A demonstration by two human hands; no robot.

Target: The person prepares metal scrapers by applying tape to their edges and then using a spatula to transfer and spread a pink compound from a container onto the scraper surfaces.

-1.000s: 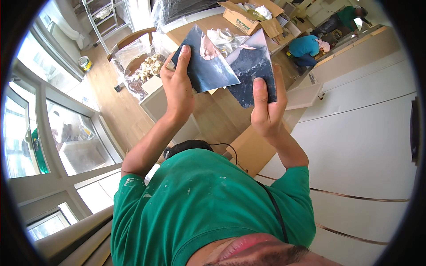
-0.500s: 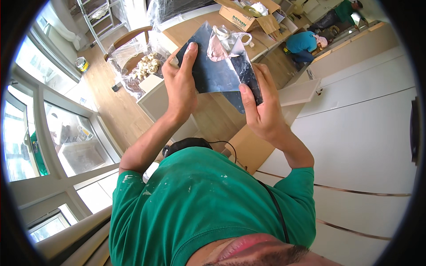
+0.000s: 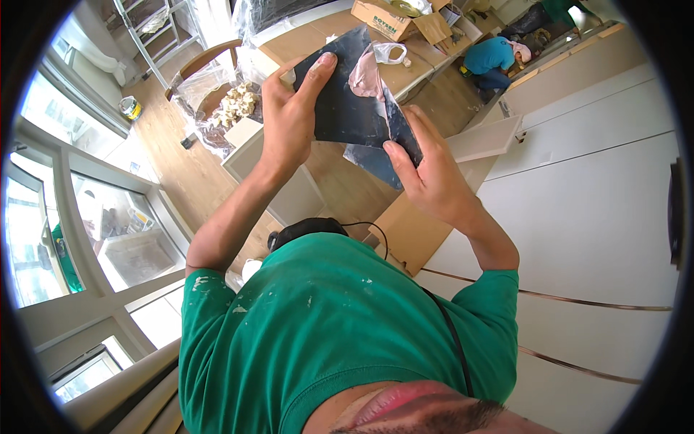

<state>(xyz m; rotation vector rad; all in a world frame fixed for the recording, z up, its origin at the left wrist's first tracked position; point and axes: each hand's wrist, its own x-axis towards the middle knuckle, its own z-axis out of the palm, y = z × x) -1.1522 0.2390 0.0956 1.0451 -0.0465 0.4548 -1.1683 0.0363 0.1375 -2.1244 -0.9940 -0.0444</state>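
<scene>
I have my left hand (image 3: 289, 119) closed on the left dark plate (image 3: 340, 108), thumb flat on its face and fingers out of sight behind, up in the top centre of the frame. My right hand (image 3: 441, 177), just right of centre, pinches the right dark plate (image 3: 373, 165) near its edge, thumb in front; how hard either hand presses, I cannot tell. The two plates overlap, mine on the left covering much of the other, and whether they touch all along is hidden from me.

The lump of pink paste (image 3: 366, 78) sits at the upper right edge of the left plate, partly overhanging, as I judge it. Should I tilt that plate further, the paste could slide off and fall towards the wooden floor (image 3: 354, 195) or the cardboard-covered table (image 3: 314, 45) behind it. If the right plate's edge scrapes at a poor angle, I might push the paste over the rim instead of gathering it, or smear it onto my thumb. A smeared thumb would slip, and with only an edge pinched on the right, that plate could twist away from me
</scene>
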